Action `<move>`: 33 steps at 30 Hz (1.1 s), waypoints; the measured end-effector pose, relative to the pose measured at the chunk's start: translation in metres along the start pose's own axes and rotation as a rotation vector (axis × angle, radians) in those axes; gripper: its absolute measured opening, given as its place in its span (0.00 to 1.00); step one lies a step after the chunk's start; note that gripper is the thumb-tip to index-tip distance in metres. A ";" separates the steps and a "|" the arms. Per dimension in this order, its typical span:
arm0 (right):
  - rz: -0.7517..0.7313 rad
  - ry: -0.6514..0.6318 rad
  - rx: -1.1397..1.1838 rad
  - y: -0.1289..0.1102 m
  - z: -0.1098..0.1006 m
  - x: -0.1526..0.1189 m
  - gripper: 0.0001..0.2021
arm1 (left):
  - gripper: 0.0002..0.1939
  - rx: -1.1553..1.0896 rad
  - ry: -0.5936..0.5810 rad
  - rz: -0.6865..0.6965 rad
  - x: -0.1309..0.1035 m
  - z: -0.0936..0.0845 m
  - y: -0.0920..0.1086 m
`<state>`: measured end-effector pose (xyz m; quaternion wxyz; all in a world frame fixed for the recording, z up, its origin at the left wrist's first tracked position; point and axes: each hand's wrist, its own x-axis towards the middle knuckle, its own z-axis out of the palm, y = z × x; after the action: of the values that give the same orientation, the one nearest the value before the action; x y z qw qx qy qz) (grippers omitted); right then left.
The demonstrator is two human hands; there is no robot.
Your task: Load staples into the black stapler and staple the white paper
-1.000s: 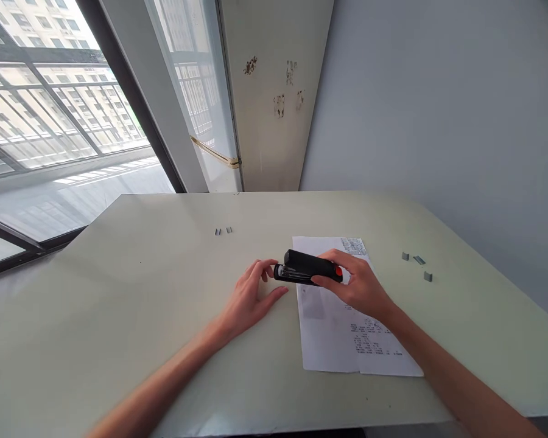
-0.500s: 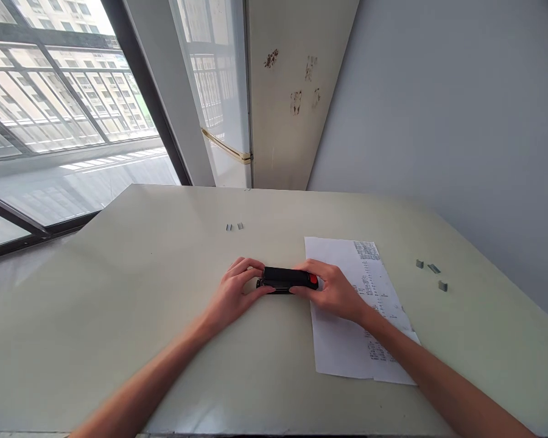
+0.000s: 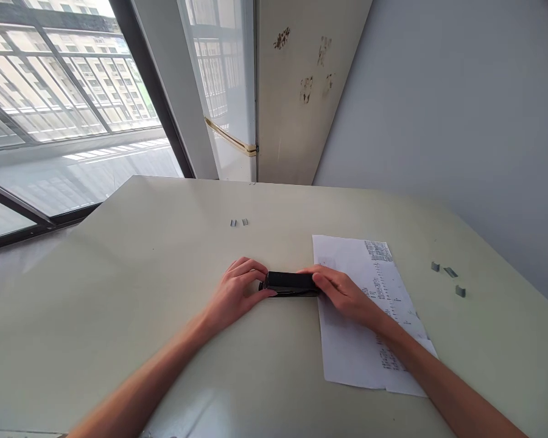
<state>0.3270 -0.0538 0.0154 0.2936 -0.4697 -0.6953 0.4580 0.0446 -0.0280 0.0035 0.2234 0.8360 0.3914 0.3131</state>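
A black stapler lies lengthwise between my two hands, just above or on the table. My left hand grips its left end, with fingers on top and thumb along the lower front. My right hand is closed around the right end, its thumb resting on top, so that end is covered. A slim gap shows between the stapler's upper arm and its base. Beneath my right hand and forearm lies a printed sheet of paper, its left edge close to the stapler.
Two small strips of staples lie beyond my left hand. Several grey staple pieces are on the right side of the pale table. A fridge and a wall stand behind, with a window at left.
My right thumb has moved from the stapler's front side up onto its right end, hiding the red part. My left hand keeps its hold. The view has shifted slightly.
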 end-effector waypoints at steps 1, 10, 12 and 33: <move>0.038 0.017 0.014 0.002 0.000 -0.001 0.24 | 0.11 -0.008 -0.012 -0.003 0.000 -0.002 0.001; 0.045 0.034 0.002 0.006 0.002 -0.004 0.22 | 0.44 -0.423 0.034 -0.209 -0.011 -0.063 -0.019; 0.080 0.034 -0.012 0.004 0.000 -0.004 0.21 | 0.32 -0.453 0.119 -0.304 -0.016 -0.074 -0.023; 0.624 -0.075 0.954 -0.039 0.019 -0.016 0.15 | 0.17 -1.709 0.302 -0.821 0.039 -0.018 0.042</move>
<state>0.3026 -0.0810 0.0442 0.2994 -0.4516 -0.2500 0.8025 0.0731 -0.0194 0.0559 0.7969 0.1392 0.3178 0.4944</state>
